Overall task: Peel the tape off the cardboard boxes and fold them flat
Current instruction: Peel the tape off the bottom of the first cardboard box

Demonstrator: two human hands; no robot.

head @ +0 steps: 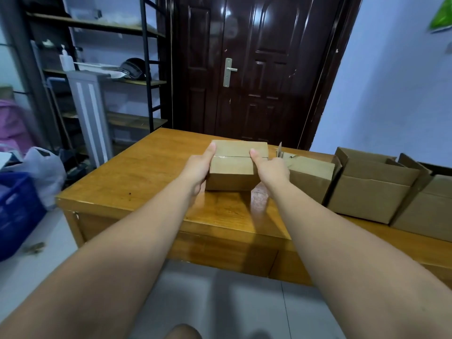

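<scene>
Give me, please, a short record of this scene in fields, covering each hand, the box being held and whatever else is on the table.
surface: wooden table
held item: closed box, cardboard, flaps meeting at a seam across the top
left hand: grips the box's left end, thumb on top
right hand: holds the right end, thumb at the seam
tape: too faint to tell
other boxes: a row to the right on the table, flaps up
task state: held box not yet flattened
</scene>
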